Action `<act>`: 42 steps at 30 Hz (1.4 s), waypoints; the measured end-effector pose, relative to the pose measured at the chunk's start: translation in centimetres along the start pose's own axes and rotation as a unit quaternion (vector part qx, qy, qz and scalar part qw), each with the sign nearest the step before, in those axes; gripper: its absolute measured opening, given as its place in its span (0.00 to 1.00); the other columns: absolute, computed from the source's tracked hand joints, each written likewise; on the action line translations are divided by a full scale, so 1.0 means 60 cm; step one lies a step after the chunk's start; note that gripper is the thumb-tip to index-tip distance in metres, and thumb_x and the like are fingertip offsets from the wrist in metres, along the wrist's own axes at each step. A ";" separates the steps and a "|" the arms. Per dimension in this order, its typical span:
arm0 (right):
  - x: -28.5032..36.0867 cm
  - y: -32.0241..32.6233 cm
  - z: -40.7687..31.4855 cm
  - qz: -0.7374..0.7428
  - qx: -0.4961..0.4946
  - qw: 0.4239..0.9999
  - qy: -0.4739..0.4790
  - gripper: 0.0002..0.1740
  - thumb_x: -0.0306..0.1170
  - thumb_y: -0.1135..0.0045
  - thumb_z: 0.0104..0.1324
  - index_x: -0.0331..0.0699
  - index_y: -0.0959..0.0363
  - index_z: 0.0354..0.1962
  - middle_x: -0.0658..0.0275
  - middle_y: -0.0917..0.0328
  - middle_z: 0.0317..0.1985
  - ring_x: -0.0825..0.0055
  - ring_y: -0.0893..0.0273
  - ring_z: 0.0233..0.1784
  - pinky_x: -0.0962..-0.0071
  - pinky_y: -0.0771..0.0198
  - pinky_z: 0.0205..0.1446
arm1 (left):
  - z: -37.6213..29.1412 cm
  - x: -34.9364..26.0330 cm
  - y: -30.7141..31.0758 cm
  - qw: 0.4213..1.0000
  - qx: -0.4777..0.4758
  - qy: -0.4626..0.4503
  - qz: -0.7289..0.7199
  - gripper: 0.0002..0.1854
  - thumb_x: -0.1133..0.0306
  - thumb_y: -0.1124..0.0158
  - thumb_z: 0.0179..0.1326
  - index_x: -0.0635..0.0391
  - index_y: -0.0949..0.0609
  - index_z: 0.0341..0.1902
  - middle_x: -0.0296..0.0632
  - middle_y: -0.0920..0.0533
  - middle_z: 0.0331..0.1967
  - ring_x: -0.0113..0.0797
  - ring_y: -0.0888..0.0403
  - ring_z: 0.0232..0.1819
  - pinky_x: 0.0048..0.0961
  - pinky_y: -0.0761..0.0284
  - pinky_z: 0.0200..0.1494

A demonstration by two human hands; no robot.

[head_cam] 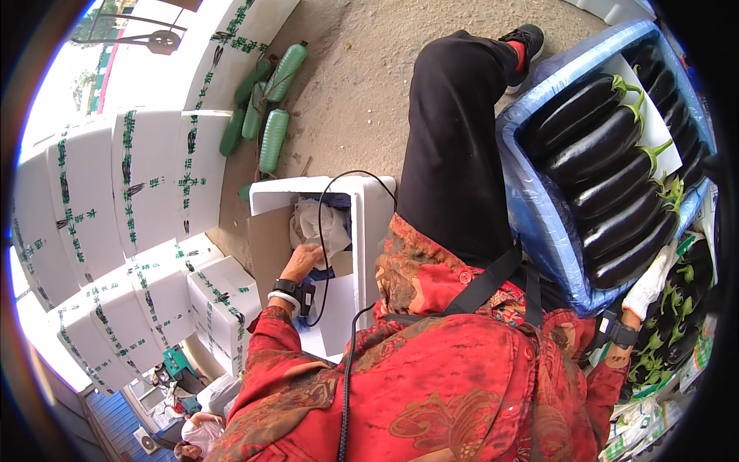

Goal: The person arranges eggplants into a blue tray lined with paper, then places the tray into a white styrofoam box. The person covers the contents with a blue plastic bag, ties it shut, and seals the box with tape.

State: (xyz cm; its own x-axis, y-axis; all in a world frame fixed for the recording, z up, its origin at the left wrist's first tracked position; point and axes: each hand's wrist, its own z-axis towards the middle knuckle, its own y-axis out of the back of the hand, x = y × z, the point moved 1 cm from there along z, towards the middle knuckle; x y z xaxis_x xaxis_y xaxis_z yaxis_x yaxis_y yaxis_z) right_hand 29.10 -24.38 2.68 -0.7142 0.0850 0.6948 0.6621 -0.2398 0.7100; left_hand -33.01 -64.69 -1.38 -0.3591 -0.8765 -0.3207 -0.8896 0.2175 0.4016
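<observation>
My left hand (304,261), bare and with a black band and a pale bangle at the wrist, reaches into an open white foam box (374,231). Its fingers are at a crumpled translucent plastic bag (323,222); whether they grip it is unclear. Cardboard pieces (268,237) stand in the same box. On the other side, my right hand (649,283) wears a white knit glove and rests near the lower rim of a crate lined with blue plastic (522,173). Glossy dark eggplants (612,202) lie in rows in that crate, a white sheet (652,127) between two groups. What the gloved fingers do is hidden.
Stacked white boxes with green printing (156,173) rise at the left. Green ribbed plastic bottles (274,141) lie on the concrete floor (358,92). More eggplants (675,312) sit in a bag at the right. A black cable (329,231) loops over the foam box. Another person (202,433) is at lower left.
</observation>
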 end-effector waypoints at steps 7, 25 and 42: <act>-0.016 -0.001 0.007 0.014 0.019 1.000 -0.004 0.36 0.51 0.71 0.77 0.37 0.50 0.72 0.57 0.51 0.76 0.63 0.63 0.81 0.66 0.68 0.80 | -0.046 0.000 0.036 0.957 0.233 0.164 0.046 0.35 0.46 0.32 0.57 0.47 0.27 0.66 0.44 0.20 0.55 0.41 0.21 0.56 0.40 0.19 0.52; -0.012 -0.005 -0.006 0.094 0.024 0.995 -0.008 0.34 0.52 0.67 0.77 0.41 0.49 0.73 0.63 0.45 0.74 0.70 0.46 0.74 0.71 0.57 0.76 | -0.107 0.040 -0.033 0.981 -0.086 0.162 0.060 0.04 0.75 0.35 0.48 0.62 0.17 0.28 0.50 0.17 0.22 0.44 0.18 0.20 0.42 0.23 0.26; 0.028 -0.007 -0.029 0.115 0.003 0.992 -0.045 0.34 0.51 0.64 0.76 0.44 0.47 0.72 0.64 0.40 0.72 0.68 0.42 0.73 0.72 0.53 0.74 | -0.232 -0.585 0.255 0.609 -0.623 -0.100 0.481 0.09 0.80 0.50 0.55 0.61 0.21 0.24 0.51 0.22 0.15 0.43 0.23 0.16 0.37 0.30 0.24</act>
State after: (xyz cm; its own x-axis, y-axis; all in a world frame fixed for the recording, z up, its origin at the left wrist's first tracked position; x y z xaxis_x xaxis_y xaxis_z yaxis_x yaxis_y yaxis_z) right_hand 27.21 -25.84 3.36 -0.5218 0.1145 0.8454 0.8063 -0.2575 0.5325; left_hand -30.12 -36.60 27.97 -0.6832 -0.5035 0.5288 0.6190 -0.0152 0.7852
